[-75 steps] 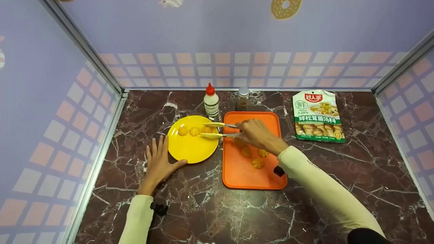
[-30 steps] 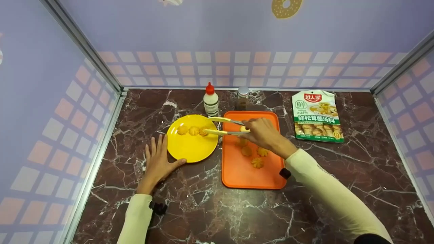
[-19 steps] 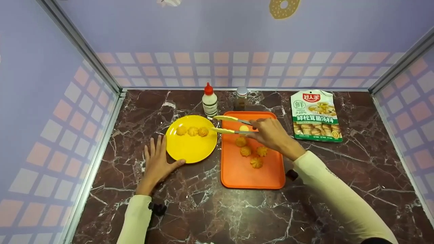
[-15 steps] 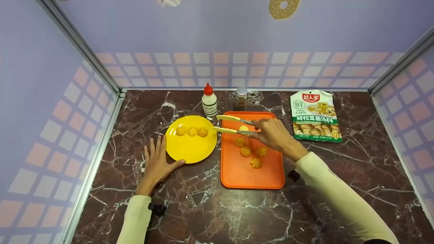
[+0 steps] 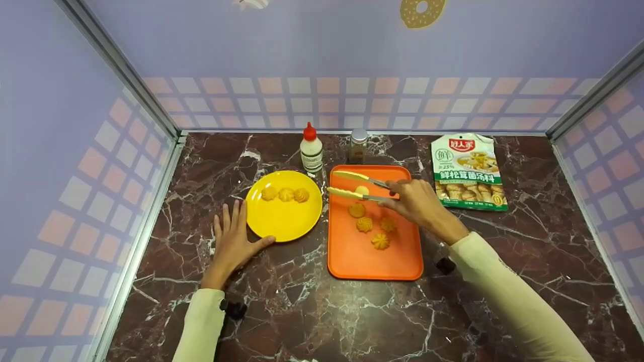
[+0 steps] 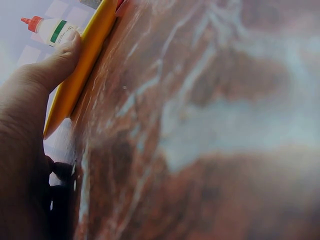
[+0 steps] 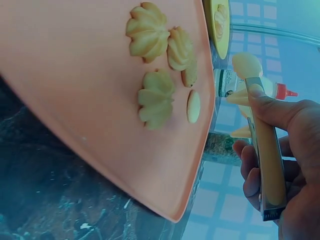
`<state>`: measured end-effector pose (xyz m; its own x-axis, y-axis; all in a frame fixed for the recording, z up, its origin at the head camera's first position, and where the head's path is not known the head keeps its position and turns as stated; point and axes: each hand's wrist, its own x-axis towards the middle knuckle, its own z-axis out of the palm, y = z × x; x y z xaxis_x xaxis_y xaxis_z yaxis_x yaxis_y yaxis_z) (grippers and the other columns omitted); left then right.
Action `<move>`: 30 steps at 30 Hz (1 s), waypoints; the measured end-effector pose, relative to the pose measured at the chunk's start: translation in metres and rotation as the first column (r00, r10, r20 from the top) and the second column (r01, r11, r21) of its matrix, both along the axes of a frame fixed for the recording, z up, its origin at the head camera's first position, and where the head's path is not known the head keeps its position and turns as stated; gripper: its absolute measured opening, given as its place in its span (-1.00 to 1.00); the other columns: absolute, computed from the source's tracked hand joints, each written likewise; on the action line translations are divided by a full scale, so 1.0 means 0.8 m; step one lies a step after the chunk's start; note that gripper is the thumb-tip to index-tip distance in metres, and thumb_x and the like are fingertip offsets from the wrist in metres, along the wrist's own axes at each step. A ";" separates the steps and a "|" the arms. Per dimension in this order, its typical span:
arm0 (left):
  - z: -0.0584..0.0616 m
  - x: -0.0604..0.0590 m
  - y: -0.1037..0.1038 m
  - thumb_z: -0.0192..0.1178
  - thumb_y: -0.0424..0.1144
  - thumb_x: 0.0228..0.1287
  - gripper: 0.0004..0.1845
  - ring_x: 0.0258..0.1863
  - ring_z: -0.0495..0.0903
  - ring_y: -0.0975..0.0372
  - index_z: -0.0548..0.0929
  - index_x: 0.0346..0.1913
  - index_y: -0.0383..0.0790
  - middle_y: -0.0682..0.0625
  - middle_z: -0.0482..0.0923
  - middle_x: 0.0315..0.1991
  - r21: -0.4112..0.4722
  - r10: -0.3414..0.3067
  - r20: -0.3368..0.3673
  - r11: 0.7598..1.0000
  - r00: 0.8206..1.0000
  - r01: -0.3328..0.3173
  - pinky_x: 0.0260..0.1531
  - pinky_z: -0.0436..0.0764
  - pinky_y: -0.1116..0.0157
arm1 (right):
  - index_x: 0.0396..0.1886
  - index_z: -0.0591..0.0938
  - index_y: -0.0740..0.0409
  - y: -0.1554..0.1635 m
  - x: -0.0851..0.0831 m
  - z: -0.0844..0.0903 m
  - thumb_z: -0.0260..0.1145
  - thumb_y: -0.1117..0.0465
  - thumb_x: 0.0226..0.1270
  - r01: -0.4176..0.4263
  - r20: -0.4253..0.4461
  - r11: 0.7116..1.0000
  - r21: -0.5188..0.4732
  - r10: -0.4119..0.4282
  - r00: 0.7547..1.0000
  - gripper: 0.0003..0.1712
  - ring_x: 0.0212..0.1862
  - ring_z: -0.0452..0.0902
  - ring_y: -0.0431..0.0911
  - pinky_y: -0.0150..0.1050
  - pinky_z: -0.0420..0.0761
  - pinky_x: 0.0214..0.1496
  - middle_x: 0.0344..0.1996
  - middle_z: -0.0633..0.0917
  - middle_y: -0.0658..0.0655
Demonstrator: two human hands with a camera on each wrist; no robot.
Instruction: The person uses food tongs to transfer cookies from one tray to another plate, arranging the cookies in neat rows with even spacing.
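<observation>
My left hand [image 5: 232, 240] lies flat on the marble counter, its thumb [image 6: 52, 67] against the rim of a yellow plate [image 5: 282, 223]. Three piped cookies [image 5: 286, 194] sit in a row on that plate. My right hand [image 5: 415, 202] grips yellow-tipped metal tongs [image 5: 354, 184] over the far end of an orange tray [image 5: 372, 261]. The tong arms stand apart with nothing between the tips. On the tray lie several cookies [image 5: 364, 223] and a pale flat piece [image 5: 362, 190]. The right wrist view shows the tongs [image 7: 265, 150], the tray [image 7: 75, 75] and its cookies [image 7: 148, 36].
A white squeeze bottle with a red cap [image 5: 311, 151] and a small spice jar [image 5: 358, 145] stand at the back, just behind the plate and tray. A printed food pouch [image 5: 469, 171] lies right of the tray. Walls close off three sides.
My right hand drew the tongs back to the right, from over the plate to over the tray. The third cookie stays on the plate. The left hand has not moved.
</observation>
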<state>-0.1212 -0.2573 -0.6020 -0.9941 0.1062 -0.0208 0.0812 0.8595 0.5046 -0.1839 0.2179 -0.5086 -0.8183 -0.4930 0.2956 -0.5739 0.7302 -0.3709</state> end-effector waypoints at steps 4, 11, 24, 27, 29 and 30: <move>0.000 0.000 0.000 0.43 0.49 0.23 0.46 0.77 -0.47 -0.25 -0.18 0.83 -0.25 -0.30 -0.31 0.82 0.007 -0.001 0.008 1.000 1.000 0.001 0.65 -0.53 -0.28 | 0.00 0.85 0.36 0.006 0.003 -0.005 0.70 0.07 0.31 0.013 0.005 1.000 -0.006 -0.013 1.000 -0.53 -0.44 0.78 0.17 0.09 0.77 -0.39 -0.27 0.88 0.29; 0.002 0.002 -0.001 0.43 0.48 0.23 0.46 0.77 -0.48 -0.24 -0.20 0.83 -0.23 -0.29 -0.33 0.82 0.009 -0.005 0.016 1.000 1.000 0.005 0.65 -0.55 -0.26 | -0.04 0.83 0.37 0.018 0.007 -0.015 0.69 0.07 0.33 0.032 0.029 0.999 -0.015 -0.031 0.999 -0.55 -0.40 0.81 0.18 0.12 0.79 -0.36 -0.31 0.86 0.33; 0.003 0.002 0.000 0.43 0.48 0.24 0.45 0.78 -0.48 -0.23 -0.20 0.83 -0.23 -0.28 -0.33 0.82 0.009 0.000 0.016 1.000 1.000 0.000 0.66 -0.55 -0.25 | 0.03 0.83 0.39 0.036 0.014 -0.036 0.71 0.14 0.29 0.079 0.026 0.996 -0.039 -0.078 0.997 -0.53 -0.51 0.72 0.07 -0.01 0.67 -0.50 -0.37 0.84 0.31; 0.003 0.002 0.000 0.42 0.49 0.24 0.45 0.78 -0.49 -0.22 -0.20 0.83 -0.23 -0.28 -0.34 0.82 0.015 0.002 0.021 1.000 1.000 -0.003 0.66 -0.56 -0.24 | 0.02 0.84 0.39 0.039 0.015 -0.039 0.71 0.13 0.29 0.093 0.027 0.995 -0.039 -0.092 0.995 -0.53 -0.48 0.74 0.11 0.03 0.69 -0.47 -0.37 0.84 0.31; 0.003 0.002 0.001 0.42 0.49 0.24 0.45 0.78 -0.50 -0.21 -0.20 0.83 -0.24 -0.28 -0.34 0.82 0.018 0.004 0.024 1.000 1.000 -0.004 0.66 -0.57 -0.23 | 0.02 0.84 0.40 0.041 0.016 -0.040 0.71 0.13 0.30 0.099 0.037 0.994 -0.040 -0.098 0.994 -0.53 -0.46 0.75 0.13 0.06 0.71 -0.45 -0.36 0.84 0.32; 0.003 0.002 0.001 0.42 0.49 0.24 0.45 0.78 -0.50 -0.21 -0.20 0.83 -0.24 -0.28 -0.35 0.82 0.016 0.004 0.025 1.000 1.000 -0.005 0.66 -0.57 -0.23 | 0.01 0.84 0.40 0.042 0.016 -0.041 0.71 0.13 0.30 0.102 0.044 0.994 -0.039 -0.101 0.994 -0.53 -0.46 0.75 0.13 0.06 0.70 -0.45 -0.36 0.83 0.32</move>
<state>-0.1198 -0.2567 -0.5996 -0.9938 0.1024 -0.0435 0.0650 0.8516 0.5202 -0.1711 0.2514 -0.5416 -0.8754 -0.3949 0.2787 -0.4811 0.7675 -0.4237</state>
